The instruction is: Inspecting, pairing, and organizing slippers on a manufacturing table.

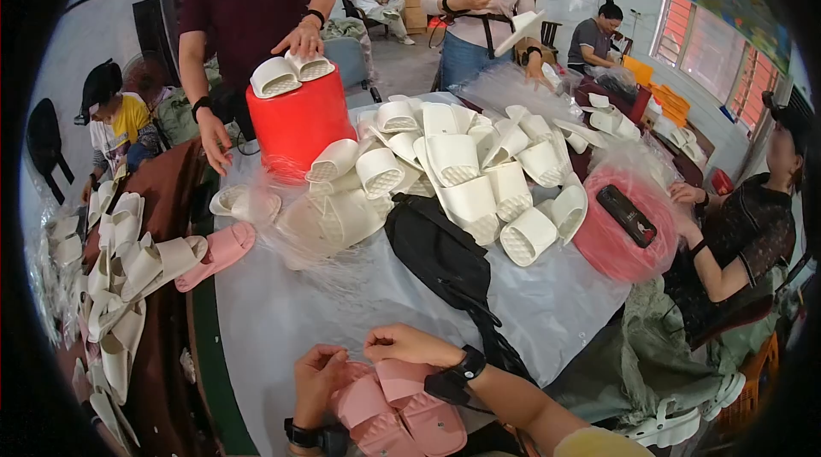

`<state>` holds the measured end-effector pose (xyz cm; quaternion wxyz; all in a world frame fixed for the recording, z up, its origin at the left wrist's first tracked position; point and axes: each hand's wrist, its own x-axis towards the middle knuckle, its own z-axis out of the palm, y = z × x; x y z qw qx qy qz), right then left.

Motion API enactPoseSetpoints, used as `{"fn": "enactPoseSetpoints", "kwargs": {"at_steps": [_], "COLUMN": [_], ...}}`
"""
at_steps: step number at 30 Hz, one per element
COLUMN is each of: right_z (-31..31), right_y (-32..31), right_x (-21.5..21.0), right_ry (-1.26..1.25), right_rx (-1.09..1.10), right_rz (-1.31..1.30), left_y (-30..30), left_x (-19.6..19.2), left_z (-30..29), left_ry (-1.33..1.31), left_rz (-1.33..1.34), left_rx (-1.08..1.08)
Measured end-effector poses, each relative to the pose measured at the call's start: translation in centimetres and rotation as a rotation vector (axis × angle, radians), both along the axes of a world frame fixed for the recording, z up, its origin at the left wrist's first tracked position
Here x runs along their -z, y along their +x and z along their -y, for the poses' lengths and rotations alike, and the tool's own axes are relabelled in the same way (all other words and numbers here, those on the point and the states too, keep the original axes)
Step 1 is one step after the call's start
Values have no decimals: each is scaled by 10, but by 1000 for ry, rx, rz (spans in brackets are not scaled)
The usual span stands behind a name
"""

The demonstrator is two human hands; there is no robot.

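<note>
Pink slippers point(376, 423); black bag point(440, 253) beyond

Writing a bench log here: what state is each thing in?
Left hand, fingers bent
Right hand, fingers bent
Near pink slippers, side by side
Lone pink slipper, lying flat
White slippers, many heaped
Black bag, lying down
Dark cylinder, lying down
Red container, slippers on top

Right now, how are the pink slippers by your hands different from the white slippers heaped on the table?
Colour: the pink slippers are soft pink; the white slippers are creamy white.
Number: the pink slippers are just a few; the white slippers are many.
Place: the pink slippers are close, by the left hand and right hand; the white slippers lie farther across the table.
Both are slippers.
</note>
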<state>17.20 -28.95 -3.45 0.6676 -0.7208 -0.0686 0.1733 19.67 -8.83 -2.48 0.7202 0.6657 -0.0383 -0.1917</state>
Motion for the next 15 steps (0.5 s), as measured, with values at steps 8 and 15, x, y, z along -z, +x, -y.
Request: {"fn": "enactPoseSetpoints", "kwargs": {"at_steps": [8, 15], "right_z": [-1, -2], "right_y": [1, 1], "right_x": [4, 7], "right_ry": [3, 60], "right_rx": [6, 30], "right_rz": [36, 75], "left_y": [0, -1], "left_x": [-2, -5], "left_z": [-1, 1], "left_ry": [14, 4], "left_rz": [-22, -121], "left_rx": [55, 65]}}
